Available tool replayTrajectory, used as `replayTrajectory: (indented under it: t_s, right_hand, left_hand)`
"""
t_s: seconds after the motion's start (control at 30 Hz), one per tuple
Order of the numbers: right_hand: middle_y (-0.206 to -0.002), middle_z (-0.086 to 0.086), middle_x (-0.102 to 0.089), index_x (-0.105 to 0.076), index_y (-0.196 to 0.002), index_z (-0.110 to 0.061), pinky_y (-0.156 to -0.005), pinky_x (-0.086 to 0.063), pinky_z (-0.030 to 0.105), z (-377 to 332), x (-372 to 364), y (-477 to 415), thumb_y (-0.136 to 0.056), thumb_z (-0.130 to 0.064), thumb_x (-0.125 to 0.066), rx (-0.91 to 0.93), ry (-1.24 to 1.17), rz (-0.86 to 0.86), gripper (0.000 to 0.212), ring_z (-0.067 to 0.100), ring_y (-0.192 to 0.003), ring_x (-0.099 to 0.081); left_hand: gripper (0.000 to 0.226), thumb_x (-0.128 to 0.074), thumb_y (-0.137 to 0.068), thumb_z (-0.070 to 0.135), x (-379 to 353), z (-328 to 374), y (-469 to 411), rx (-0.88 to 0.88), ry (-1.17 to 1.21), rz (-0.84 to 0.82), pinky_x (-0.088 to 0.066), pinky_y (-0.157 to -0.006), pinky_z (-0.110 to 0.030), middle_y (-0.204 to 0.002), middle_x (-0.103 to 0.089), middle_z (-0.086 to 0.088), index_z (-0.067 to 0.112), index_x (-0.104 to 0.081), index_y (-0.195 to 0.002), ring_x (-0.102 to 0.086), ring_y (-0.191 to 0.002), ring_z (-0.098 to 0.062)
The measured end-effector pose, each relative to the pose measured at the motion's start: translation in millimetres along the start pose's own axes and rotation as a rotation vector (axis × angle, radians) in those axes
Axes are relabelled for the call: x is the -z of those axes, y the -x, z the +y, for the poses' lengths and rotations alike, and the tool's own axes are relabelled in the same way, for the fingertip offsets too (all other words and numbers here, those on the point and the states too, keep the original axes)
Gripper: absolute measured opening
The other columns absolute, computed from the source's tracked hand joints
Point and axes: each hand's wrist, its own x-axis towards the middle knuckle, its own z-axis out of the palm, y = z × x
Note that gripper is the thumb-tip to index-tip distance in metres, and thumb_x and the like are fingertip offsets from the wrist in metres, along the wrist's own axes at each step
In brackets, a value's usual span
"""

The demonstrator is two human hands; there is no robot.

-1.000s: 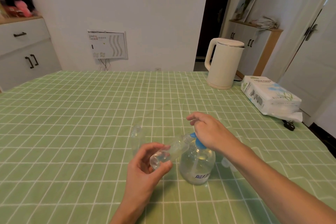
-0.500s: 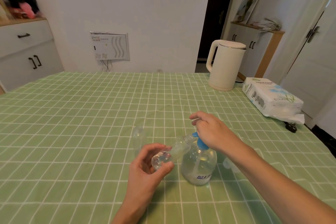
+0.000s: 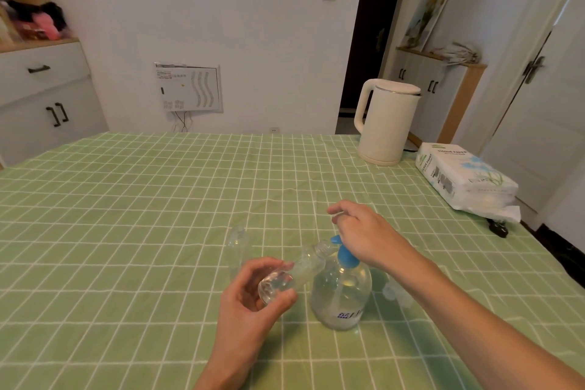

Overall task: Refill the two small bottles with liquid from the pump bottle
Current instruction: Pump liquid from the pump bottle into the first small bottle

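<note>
A round clear pump bottle (image 3: 342,294) with a blue pump head stands on the green checked tablecloth. My left hand (image 3: 250,304) grips a small clear bottle (image 3: 300,269), tilted so that its open mouth meets the blue nozzle. My right hand (image 3: 364,234) rests palm-down on top of the pump head, its fingers loosely bent. A second small clear bottle (image 3: 237,244) stands upright just left of the tilted one, with no hand on it. Small clear caps (image 3: 395,291) lie right of the pump bottle, partly behind my right forearm.
A cream electric kettle (image 3: 386,123) stands at the table's far right. A pack of tissue paper (image 3: 465,177) lies along the right edge, with a black plug (image 3: 498,228) beside it. Cabinets stand left and right beyond the table (image 3: 126,199).
Both hands and the bottles keep the same pose. Only the camera has shifted slightly.
</note>
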Motion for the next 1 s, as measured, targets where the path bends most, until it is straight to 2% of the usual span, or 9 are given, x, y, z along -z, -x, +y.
replayTrajectory:
  t_s: [0.2,0.3,0.43,0.67,0.87,1.0]
  right_hand:
    - [-0.144,-0.007,-0.054,-0.057,-0.132,-0.034,-0.111,-0.039,0.041,2.9,-6.4,-0.5,-0.096,-0.019,-0.031,0.008,-0.046,-0.007,0.047,0.017,-0.128,-0.054]
    - [-0.143,-0.007,-0.054,-0.056,-0.132,-0.035,-0.105,-0.040,0.036,3.3,-7.9,1.0,-0.096,-0.018,-0.030,-0.001,-0.031,-0.026,0.047,0.015,-0.127,-0.053]
    - [-0.142,-0.007,-0.054,-0.055,-0.131,-0.035,-0.103,-0.042,0.037,2.0,-4.5,0.7,-0.095,-0.018,-0.031,-0.006,-0.034,-0.020,0.046,0.015,-0.122,-0.057]
    - [-0.143,-0.006,-0.054,-0.057,-0.131,-0.033,-0.108,-0.041,0.040,0.8,-1.3,-0.3,-0.096,-0.017,-0.034,-0.010,-0.063,-0.009,0.045,0.016,-0.124,-0.055]
    - [-0.141,-0.007,-0.056,-0.058,-0.129,-0.034,-0.097,-0.040,0.033,2.4,-6.3,0.1,-0.096,-0.017,-0.033,-0.001,-0.098,-0.006,0.045,0.015,-0.123,-0.054]
    - [-0.143,-0.007,-0.054,-0.058,-0.131,-0.033,-0.105,-0.038,0.035,3.0,-8.2,1.6,-0.097,-0.016,-0.032,-0.010,-0.079,-0.021,0.045,0.014,-0.129,-0.049]
  left_hand:
    - [0.045,-0.090,-0.066,0.023,0.2,-2.2,-1.1,0.006,-0.014,0.003,-0.058,-0.092,-0.031,-0.115,-0.076,-0.011,0.024,-0.073,-0.107,-0.073,-0.108,-0.028]
    - [0.045,-0.090,-0.063,0.023,0.3,-2.2,-1.6,0.008,-0.014,0.017,-0.061,-0.086,-0.033,-0.113,-0.077,-0.011,0.024,-0.073,-0.105,-0.074,-0.102,-0.027]
    - [0.045,-0.091,-0.061,0.021,0.9,-2.2,-2.4,0.014,0.003,0.020,-0.061,-0.080,-0.030,-0.110,-0.077,-0.012,0.021,-0.073,-0.103,-0.075,-0.098,-0.027]
    - [0.046,-0.092,-0.062,0.022,2.6,-2.7,-2.3,0.020,-0.003,0.011,-0.061,-0.082,-0.031,-0.112,-0.077,-0.012,0.022,-0.073,-0.104,-0.075,-0.099,-0.028]
    - [0.045,-0.091,-0.063,0.022,1.9,-3.4,-3.2,0.022,-0.018,0.016,-0.060,-0.084,-0.032,-0.112,-0.077,-0.011,0.022,-0.073,-0.105,-0.074,-0.101,-0.029]
    - [0.045,-0.090,-0.062,0.023,0.3,-2.8,-4.1,0.016,-0.010,0.030,-0.058,-0.084,-0.027,-0.110,-0.077,-0.010,0.023,-0.074,-0.104,-0.074,-0.102,-0.027]
